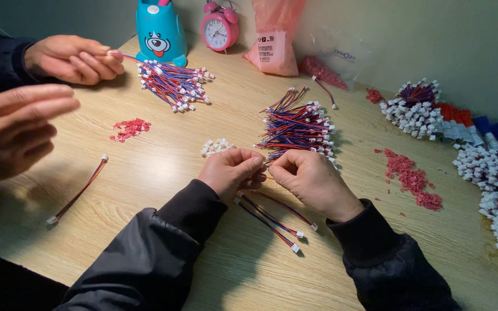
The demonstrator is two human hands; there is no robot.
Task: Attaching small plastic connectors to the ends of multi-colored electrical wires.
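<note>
Pinching together just in front of the big wire pile [298,126] on the counter [162,173], the left hand [231,171] and right hand [312,179] both grip thin red-and-blue wire leads [272,216] ending in small white connectors, which trail toward the person.

— How do the person's own hands sit?

— Both forearms, in dark jacket sleeves, come up from the lower edge and angle inward. The left hand [233,170] and the right hand [309,179] meet knuckle to knuckle at the middle, backs turned up.

— And the fingers?

— Curled under on both hands, thumbs and forefingers pinched together at the point where the hands touch — wrists low, slightly bent.
</note>
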